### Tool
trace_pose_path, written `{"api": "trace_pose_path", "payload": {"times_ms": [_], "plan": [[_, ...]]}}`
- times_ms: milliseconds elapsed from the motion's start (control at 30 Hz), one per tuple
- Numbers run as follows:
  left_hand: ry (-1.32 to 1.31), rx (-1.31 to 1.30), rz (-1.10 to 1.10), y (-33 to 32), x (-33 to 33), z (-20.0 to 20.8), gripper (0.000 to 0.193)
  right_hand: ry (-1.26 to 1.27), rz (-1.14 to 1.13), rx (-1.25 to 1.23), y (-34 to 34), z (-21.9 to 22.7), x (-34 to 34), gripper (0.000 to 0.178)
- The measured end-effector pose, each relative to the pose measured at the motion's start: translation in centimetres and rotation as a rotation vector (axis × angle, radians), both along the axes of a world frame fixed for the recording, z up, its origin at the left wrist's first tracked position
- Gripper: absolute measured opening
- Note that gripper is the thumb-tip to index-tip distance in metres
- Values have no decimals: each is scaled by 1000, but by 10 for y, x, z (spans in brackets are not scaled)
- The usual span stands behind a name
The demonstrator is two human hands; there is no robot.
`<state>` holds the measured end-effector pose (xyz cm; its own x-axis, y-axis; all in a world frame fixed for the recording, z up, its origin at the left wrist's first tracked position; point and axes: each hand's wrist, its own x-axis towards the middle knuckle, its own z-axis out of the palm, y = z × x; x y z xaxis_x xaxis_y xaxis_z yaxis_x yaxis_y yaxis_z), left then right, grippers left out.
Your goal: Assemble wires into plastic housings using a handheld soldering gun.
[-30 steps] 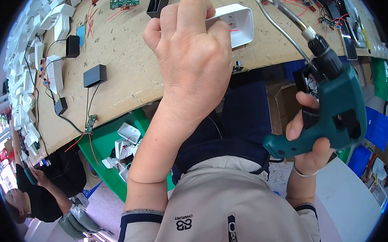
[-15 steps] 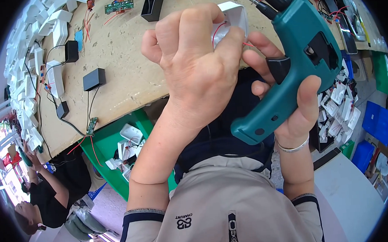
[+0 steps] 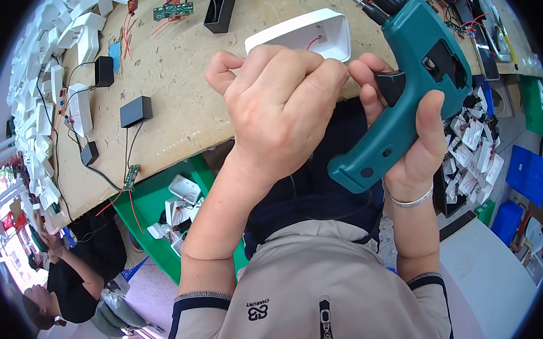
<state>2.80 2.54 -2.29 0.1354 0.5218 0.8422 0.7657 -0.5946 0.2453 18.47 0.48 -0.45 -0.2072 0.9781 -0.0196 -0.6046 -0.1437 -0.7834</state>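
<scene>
White open housing lies on the tan workbench just beyond the left hand, its hollow side showing and a short red wire standing up inside it. The left hand is bent at the knuckles in front of its near edge, little finger spread away, the other fingers close together, index and thumb drawn together toward the right; their tips are hidden, so I cannot tell whether they pinch anything or touch the housing. The right hand holds a green pistol-shaped tool, thumb along one side, fingers curled by the black trigger, their upper tips just beside the left thumb. A metal bracelet circles the right wrist. Farther left on the bench sit a closed black box with two leads running to a small circuit board at the edge, and a pile of white casings. Below the edge, a green bin holds more white parts, and a co-worker in black is at lower left
</scene>
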Motion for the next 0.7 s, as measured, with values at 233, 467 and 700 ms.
{"api": "trace_pose_path", "payload": {"times_ms": [233, 467, 700], "plan": [[52, -17, 140, -1, -6, 7, 15, 66, -28, 51, -4, -4, 11, 74], [69, -88, 192, 9, -4, 5, 10, -376, -131, 120, -41, 13, 51, 81], [-2, -44, 117, 21, -2, -5, 8, -722, -176, 165, -64, 18, 71, 78]]}}
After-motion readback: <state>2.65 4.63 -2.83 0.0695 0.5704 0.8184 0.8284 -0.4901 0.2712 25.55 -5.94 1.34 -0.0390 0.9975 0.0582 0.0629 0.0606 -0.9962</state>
